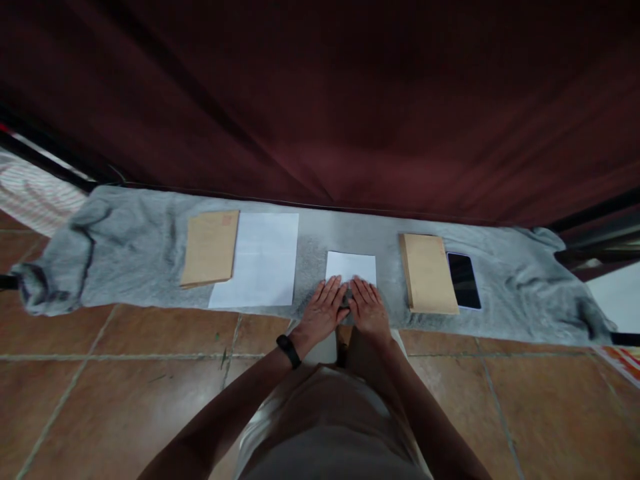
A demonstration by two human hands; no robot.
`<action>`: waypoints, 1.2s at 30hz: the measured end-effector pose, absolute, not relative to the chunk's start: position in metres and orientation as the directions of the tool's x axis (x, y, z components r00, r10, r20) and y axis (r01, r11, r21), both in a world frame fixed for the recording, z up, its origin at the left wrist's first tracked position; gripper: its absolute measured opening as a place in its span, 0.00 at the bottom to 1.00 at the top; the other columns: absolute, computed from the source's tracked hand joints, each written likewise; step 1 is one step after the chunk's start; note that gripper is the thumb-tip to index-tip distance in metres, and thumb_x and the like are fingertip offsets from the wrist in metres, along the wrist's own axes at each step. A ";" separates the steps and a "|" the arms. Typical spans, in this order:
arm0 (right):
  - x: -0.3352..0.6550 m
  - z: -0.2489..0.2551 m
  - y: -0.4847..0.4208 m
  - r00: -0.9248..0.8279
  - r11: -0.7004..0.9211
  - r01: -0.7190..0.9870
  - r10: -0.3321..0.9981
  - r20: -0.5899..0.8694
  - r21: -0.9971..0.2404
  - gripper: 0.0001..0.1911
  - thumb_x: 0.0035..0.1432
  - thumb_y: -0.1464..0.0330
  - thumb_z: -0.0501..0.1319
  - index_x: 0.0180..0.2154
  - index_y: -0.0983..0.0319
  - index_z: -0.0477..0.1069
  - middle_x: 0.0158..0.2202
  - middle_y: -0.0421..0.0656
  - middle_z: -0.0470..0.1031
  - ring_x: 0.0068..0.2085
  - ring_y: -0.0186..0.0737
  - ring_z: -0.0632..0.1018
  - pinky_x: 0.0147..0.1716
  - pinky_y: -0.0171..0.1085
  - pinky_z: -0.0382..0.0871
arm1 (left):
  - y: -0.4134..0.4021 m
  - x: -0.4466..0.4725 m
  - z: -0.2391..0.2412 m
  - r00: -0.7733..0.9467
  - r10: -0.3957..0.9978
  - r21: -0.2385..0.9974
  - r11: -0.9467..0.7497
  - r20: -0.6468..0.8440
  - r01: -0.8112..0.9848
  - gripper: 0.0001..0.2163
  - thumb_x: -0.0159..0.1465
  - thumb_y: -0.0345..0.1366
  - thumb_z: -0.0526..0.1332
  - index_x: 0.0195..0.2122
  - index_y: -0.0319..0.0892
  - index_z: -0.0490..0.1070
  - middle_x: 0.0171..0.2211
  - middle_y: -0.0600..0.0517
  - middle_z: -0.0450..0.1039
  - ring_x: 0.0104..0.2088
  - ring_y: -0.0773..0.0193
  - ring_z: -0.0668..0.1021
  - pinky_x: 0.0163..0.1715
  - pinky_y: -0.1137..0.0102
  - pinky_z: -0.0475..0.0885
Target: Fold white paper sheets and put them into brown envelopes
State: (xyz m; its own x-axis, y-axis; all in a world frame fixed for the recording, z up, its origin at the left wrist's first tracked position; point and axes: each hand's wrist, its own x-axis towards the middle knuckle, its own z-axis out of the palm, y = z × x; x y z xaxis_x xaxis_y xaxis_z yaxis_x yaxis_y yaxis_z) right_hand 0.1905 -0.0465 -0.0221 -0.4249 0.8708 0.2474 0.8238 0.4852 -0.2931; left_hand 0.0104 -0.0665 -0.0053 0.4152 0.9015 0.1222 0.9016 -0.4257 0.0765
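A small white piece of paper (351, 263), perhaps folded, lies on the grey cloth-covered bench in front of me. Flat on its near edge rests my left hand (325, 308), fingers stretched out, a black band around the wrist. Beside it my right hand (369, 312) presses on the same paper with its fingers extended. The hands nearly meet and cover the paper's lower part. To the left, larger white sheets (267, 260) lie partly under a stack of brown envelopes (211, 248). A second stack of brown envelopes (430, 273) sits to the right.
A dark-screened phone (464, 280) lies against the right envelope stack. The grey cloth (135, 247) covers the narrow bench, bunched at both ends. A dark red curtain (320, 113) hangs along the far side. Brown floor tiles (125, 393) show below the near edge.
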 end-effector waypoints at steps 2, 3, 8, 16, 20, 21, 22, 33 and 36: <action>0.198 -0.022 -0.048 -0.416 0.473 0.841 0.876 0.243 -0.265 0.26 0.74 0.65 0.47 0.68 0.66 0.60 0.69 0.51 0.63 0.70 0.47 0.62 0.69 0.50 0.54 | -0.067 0.009 -0.005 0.421 0.898 0.077 -0.433 0.128 0.898 0.29 0.74 0.48 0.50 0.70 0.35 0.56 0.73 0.39 0.52 0.73 0.52 0.54 0.72 0.54 0.51; 0.202 -0.022 -0.049 -0.407 0.463 0.850 0.880 0.244 -0.253 0.26 0.74 0.64 0.47 0.68 0.66 0.60 0.69 0.51 0.63 0.70 0.47 0.63 0.69 0.51 0.54 | -0.067 0.009 -0.005 0.425 0.896 0.079 -0.436 0.130 0.896 0.30 0.74 0.49 0.50 0.70 0.35 0.56 0.73 0.39 0.51 0.73 0.52 0.54 0.72 0.54 0.50; 0.215 -0.025 -0.054 -0.364 0.416 0.881 0.900 0.239 -0.224 0.27 0.74 0.64 0.47 0.69 0.65 0.59 0.69 0.50 0.62 0.69 0.48 0.65 0.68 0.51 0.54 | -0.068 0.006 -0.006 0.436 0.890 0.114 -0.451 0.135 0.885 0.30 0.73 0.48 0.52 0.71 0.34 0.55 0.73 0.39 0.51 0.73 0.53 0.53 0.72 0.55 0.50; 0.226 -0.027 -0.057 -0.336 0.388 0.897 0.910 0.244 -0.210 0.27 0.74 0.64 0.47 0.69 0.65 0.58 0.69 0.50 0.63 0.68 0.48 0.67 0.68 0.50 0.55 | -0.070 0.003 -0.006 0.440 0.889 0.155 -0.456 0.126 0.877 0.30 0.73 0.45 0.52 0.71 0.33 0.53 0.73 0.38 0.51 0.73 0.52 0.53 0.72 0.53 0.51; 0.232 -0.030 -0.058 -0.317 0.373 0.906 0.911 0.265 -0.200 0.27 0.74 0.63 0.48 0.69 0.66 0.60 0.68 0.51 0.64 0.67 0.49 0.67 0.67 0.50 0.55 | -0.071 0.002 -0.007 0.437 0.892 0.149 -0.450 0.114 0.880 0.30 0.73 0.46 0.52 0.71 0.33 0.53 0.72 0.38 0.52 0.73 0.52 0.53 0.72 0.53 0.50; 0.233 -0.030 -0.059 -0.315 0.372 0.907 0.910 0.269 -0.198 0.27 0.74 0.63 0.48 0.68 0.66 0.60 0.68 0.51 0.64 0.67 0.49 0.67 0.67 0.50 0.55 | -0.072 0.002 -0.007 0.436 0.893 0.146 -0.449 0.113 0.881 0.30 0.73 0.46 0.52 0.71 0.33 0.53 0.72 0.37 0.52 0.73 0.52 0.54 0.72 0.53 0.50; 0.234 -0.031 -0.059 -0.314 0.373 0.907 0.909 0.273 -0.198 0.27 0.74 0.63 0.48 0.68 0.67 0.60 0.68 0.52 0.65 0.67 0.49 0.67 0.67 0.50 0.55 | -0.072 0.002 -0.006 0.435 0.893 0.144 -0.448 0.112 0.883 0.31 0.73 0.47 0.52 0.71 0.32 0.53 0.72 0.37 0.52 0.73 0.51 0.54 0.72 0.53 0.50; 0.227 -0.019 -0.040 -0.132 0.210 0.916 0.963 0.237 -0.341 0.25 0.72 0.63 0.49 0.65 0.65 0.65 0.60 0.55 0.73 0.56 0.54 0.74 0.56 0.51 0.66 | -0.073 0.002 -0.004 0.432 0.896 0.136 -0.443 0.105 0.886 0.31 0.72 0.46 0.54 0.71 0.31 0.53 0.72 0.36 0.52 0.73 0.51 0.54 0.72 0.53 0.49; 0.218 -0.012 -0.025 -0.047 0.127 0.906 0.978 0.202 -0.404 0.25 0.70 0.62 0.51 0.63 0.67 0.67 0.50 0.57 0.78 0.48 0.54 0.77 0.50 0.49 0.69 | -0.074 0.003 -0.004 0.424 0.900 0.139 -0.435 0.104 0.890 0.31 0.72 0.46 0.54 0.71 0.32 0.53 0.72 0.37 0.52 0.73 0.51 0.54 0.72 0.54 0.50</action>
State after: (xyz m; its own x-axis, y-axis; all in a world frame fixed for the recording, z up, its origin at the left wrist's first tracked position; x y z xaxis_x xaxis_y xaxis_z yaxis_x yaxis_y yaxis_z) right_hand 0.2184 -0.0253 -0.0121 -0.0469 0.9783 0.2017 0.9060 0.1267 -0.4039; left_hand 0.0029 -0.0735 -0.0038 0.4239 0.8997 0.1043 0.8896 -0.4353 0.1386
